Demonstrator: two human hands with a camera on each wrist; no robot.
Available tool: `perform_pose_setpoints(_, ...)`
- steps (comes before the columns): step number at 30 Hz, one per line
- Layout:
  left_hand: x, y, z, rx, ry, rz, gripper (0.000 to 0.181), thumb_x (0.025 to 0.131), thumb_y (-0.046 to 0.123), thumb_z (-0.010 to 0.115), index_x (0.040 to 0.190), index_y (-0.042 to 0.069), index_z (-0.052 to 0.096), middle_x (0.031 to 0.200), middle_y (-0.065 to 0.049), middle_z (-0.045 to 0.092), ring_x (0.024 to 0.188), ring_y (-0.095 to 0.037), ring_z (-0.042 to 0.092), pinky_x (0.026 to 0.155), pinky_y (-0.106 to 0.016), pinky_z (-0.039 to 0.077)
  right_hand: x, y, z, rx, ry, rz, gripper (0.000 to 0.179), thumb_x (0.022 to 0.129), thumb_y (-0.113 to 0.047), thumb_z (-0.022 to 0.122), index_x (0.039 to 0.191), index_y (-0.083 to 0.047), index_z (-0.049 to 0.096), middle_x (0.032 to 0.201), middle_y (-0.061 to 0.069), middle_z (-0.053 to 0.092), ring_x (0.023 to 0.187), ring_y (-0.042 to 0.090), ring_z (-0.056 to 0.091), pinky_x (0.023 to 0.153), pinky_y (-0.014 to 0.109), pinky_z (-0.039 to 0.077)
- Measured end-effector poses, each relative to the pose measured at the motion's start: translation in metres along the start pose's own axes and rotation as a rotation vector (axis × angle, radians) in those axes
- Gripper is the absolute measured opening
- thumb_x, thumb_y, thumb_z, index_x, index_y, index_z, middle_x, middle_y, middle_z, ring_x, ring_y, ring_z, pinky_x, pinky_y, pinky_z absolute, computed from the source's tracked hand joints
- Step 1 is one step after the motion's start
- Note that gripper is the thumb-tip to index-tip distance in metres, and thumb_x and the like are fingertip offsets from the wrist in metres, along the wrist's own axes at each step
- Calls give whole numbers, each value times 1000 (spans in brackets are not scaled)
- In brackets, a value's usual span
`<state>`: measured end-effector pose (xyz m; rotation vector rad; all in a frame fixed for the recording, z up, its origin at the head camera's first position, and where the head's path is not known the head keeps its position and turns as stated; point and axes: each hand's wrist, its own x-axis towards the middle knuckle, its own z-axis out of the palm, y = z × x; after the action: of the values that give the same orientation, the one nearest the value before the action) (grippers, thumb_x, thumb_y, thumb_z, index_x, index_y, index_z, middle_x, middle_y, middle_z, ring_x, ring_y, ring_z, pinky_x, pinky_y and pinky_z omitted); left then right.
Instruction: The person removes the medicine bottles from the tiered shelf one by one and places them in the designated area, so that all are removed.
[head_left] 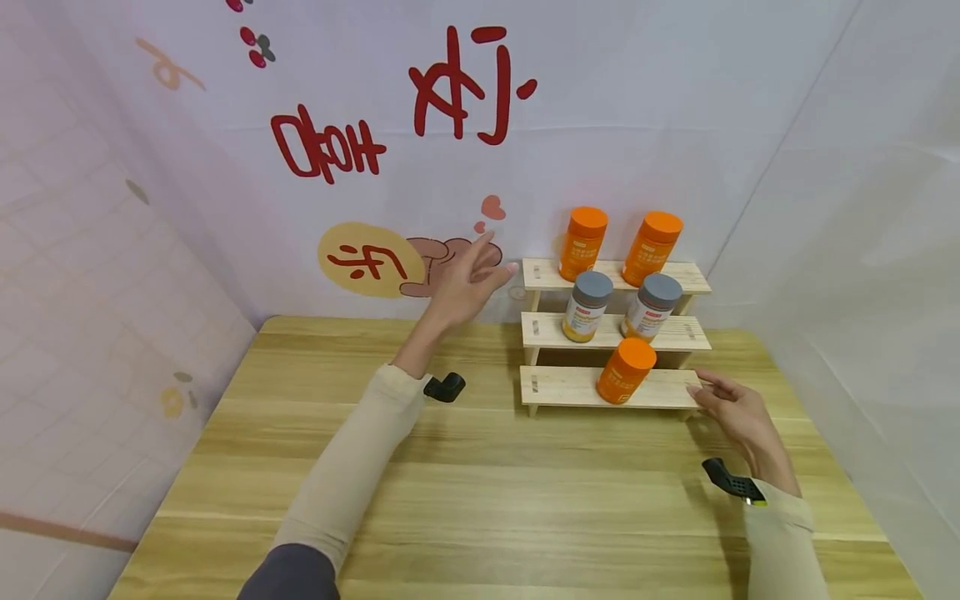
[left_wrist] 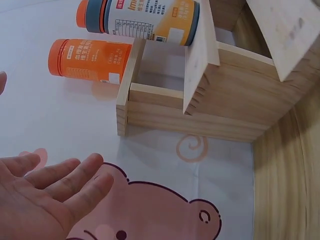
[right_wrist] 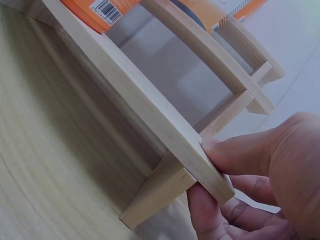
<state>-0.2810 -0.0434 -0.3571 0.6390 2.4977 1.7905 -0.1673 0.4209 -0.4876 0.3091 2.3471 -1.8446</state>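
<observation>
A three-tier wooden shelf (head_left: 558,387) stands on the table against the back wall. My right hand (head_left: 742,421) pinches the right end of its lowest board (right_wrist: 175,140), thumb on top and fingers beneath. My left hand (head_left: 468,287) hovers left of the top tier with fingers extended, apart from the shelf and holding nothing. Two orange bottles (head_left: 582,243) stand on the top tier. Two grey-capped bottles (head_left: 587,308) occupy the middle tier. A single orange bottle (head_left: 626,371) is on the bottom tier, right of its middle.
The wood-grain table (head_left: 480,500) stretches in front of the shelf. White printed sheeting (head_left: 637,100) with red characters and a cartoon covers the back wall, and pale walls (head_left: 885,275) close in both sides.
</observation>
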Motion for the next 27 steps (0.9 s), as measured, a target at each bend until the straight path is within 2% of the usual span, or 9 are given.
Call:
perform_pose_setpoints(3,11,3,3,7,-4,-4,81,97,57,61,163,25,28,158,-9,49,146,-24,47,122,-47,38,0,0,-2,-8,-5,-2,78,99,-28,69,159,2,30,99,-18,68,92,-4,65,80,17,59)
perform_pose_setpoints(6,21,8,7,-2,-6,-37,79,96,62,61,162,30,31,153,-3,56,145,-21,48,122,-48,37,1,1,-2,-15,-9,4,78,99,-28,69,159,2,30,100,-18,68,92,-4,65,81,18,59)
perform_pose_setpoints(10,32,14,11,-48,-30,-59,78,96,62,61,161,32,31,150,1,58,142,-21,51,120,-49,39,2,2,-1,-39,-9,10,78,100,-30,68,160,1,29,101,-19,68,94,-4,65,82,19,59)
perform_pose_setpoints(16,46,16,19,-151,-76,-79,73,99,54,62,161,29,32,150,-5,58,133,-30,60,115,-45,46,-1,2,3,-87,-3,20,78,101,-36,66,160,-1,30,102,-23,65,95,-6,63,84,19,59)
perform_pose_setpoints(21,56,18,28,-253,-116,-91,70,99,50,63,159,24,37,149,-12,56,134,-37,58,115,-48,47,-4,4,5,-91,12,26,79,100,-38,66,160,-2,30,103,-23,65,96,-6,62,84,20,59)
perform_pose_setpoints(27,66,18,45,-297,-139,-102,62,100,44,63,155,20,45,147,-12,58,134,-34,59,112,-47,50,-9,5,6,-80,11,37,80,100,-39,67,161,-4,29,105,-20,64,97,-5,62,85,19,58)
